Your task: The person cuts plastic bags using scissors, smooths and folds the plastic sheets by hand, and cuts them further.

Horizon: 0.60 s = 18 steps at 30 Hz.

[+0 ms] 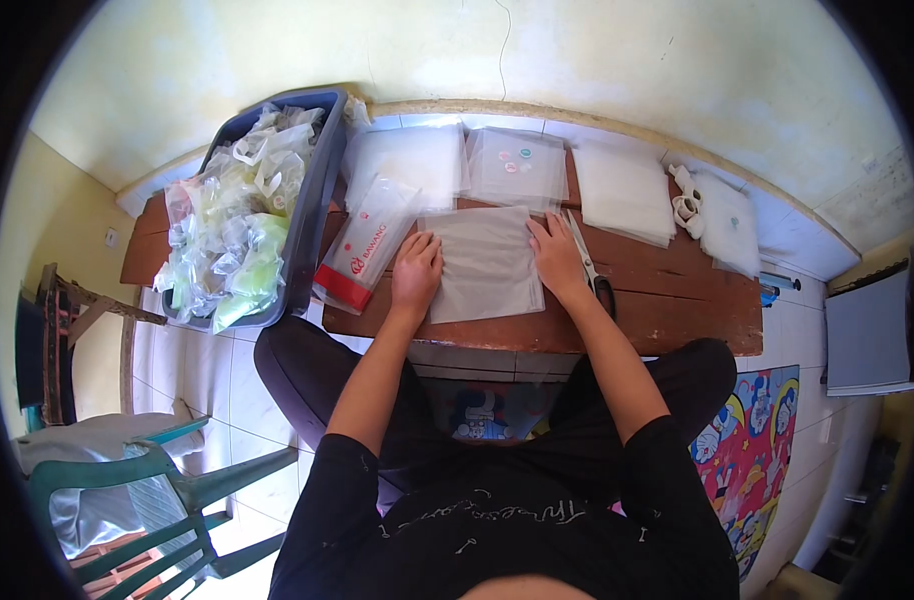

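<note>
A clear plastic bag (482, 270) lies flat on the brown wooden table in front of me. My left hand (417, 272) rests on its left edge with the fingers laid along the plastic. On the opposite edge, near the upper right corner, my right hand (559, 255) presses down with its fingers outstretched. Neither hand is closed around anything. Just right of my right hand are scissors (589, 262) with black handles, partly hidden by my forearm. To the left of my left hand lies a printed plastic packet (367, 245) with red lettering reading "BAWANG".
A grey-blue tub (322, 180) full of knotted plastic bags stands at the left. Along the wall are stacks of clear plastic (407, 165), another stack (622, 190), and small round stickers (517, 158) on a sheet. A green chair (147, 480) stands at lower left.
</note>
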Available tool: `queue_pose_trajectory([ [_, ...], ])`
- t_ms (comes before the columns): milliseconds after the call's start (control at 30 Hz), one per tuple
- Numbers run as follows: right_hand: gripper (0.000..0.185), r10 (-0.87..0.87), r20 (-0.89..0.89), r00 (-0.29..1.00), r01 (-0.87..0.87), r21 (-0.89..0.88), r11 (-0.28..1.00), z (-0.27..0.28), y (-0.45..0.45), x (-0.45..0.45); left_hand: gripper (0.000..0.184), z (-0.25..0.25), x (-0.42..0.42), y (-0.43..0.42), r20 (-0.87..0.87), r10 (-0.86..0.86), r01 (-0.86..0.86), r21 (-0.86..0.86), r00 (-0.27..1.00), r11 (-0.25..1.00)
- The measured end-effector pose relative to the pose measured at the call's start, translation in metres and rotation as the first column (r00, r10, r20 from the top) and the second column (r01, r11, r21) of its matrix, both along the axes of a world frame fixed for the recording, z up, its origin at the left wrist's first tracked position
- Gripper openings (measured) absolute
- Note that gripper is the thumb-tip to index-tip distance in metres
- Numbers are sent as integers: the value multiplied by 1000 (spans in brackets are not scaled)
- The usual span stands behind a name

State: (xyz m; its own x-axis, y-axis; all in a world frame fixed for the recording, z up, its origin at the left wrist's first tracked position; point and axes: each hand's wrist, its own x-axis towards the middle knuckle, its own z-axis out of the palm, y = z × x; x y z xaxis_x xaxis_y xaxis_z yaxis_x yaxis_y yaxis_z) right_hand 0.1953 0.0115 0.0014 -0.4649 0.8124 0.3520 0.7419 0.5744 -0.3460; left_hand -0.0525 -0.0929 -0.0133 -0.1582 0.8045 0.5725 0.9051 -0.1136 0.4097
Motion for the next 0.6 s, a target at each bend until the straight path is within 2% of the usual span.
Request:
queue_pose_trajectory([
  [67,39,-7,38,999,7,1,1000,-3,5,1,22,1,-1,2,7,4,-4,4,1000,1000],
  [167,38,-9,-35,999,10,24,1000,1,7,-1,21,1,2,0,9,9,-9,8,1000,1000],
  [233,31,51,-125,991,-42,76,996,5,6,-9,20,2,2,0,1,16,-16,18,1000,1000],
  [367,33,27,-193,981,-22,26,999,19,-4,-30,21,1,2,-1,10,9,-9,2,1000,1000],
  [433,38,-298,-218,929,214,-339,916,29,0,-39,21,1,1,-2,4,12,-12,2,1000,1000],
  [467,38,-299,-219,929,215,-340,916,27,7,-41,21,0,1,-1,10,11,-11,3,1000,1000],
  [533,38,-394,-142,908,331,-332,883,24,22,-45,21,1,2,0,17,6,-6,6,1000,1000],
  [600,37,-387,-116,915,321,-372,871,18,36,-47,20,0,1,0,1,14,-14,17,1000,1000],
])
